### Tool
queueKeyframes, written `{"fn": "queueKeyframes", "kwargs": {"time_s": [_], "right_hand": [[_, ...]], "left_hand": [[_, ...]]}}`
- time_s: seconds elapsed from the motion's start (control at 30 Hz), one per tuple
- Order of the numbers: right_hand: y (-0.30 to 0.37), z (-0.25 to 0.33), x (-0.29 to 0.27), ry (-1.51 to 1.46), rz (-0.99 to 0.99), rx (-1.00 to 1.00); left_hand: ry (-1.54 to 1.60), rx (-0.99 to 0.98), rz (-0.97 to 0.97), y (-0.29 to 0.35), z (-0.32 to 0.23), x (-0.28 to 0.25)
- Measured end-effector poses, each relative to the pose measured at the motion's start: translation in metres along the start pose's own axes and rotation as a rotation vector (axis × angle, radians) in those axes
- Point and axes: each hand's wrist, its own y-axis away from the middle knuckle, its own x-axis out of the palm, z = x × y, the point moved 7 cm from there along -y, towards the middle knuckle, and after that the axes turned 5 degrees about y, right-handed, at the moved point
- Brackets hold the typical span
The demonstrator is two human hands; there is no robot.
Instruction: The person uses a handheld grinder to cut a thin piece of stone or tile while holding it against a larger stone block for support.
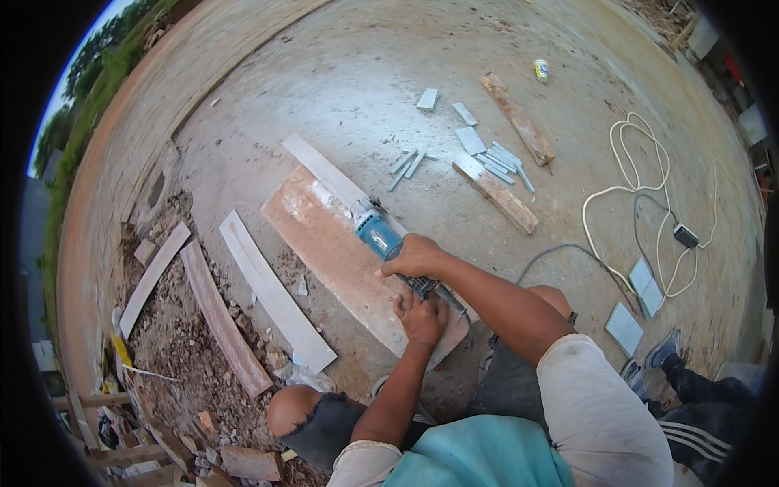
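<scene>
The right hand (415, 255) grasps the grinder (378, 234); the left hand (423, 320) is at its rear, grip unclear. Under the grinder lie a board (324, 247) and a strip (319, 169).

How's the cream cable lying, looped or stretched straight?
Looped: the cream cable bends into loose, crossing loops across the ground.
</scene>
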Motion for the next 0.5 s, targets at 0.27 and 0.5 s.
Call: {"fn": "queueKeyframes", "kwargs": {"time_s": [0.27,0.5], "right_hand": [[-0.0011,-0.0015,0.0018,-0.001,0.041,0.008],[-0.0012,-0.0016,0.0013,0.004,0.027,0.006]], "left_hand": [[0.006,-0.008,0.024,-0.0005,0.0002,0.0002],[0.007,-0.007,0.030,-0.0012,-0.0004,0.0002]]}}
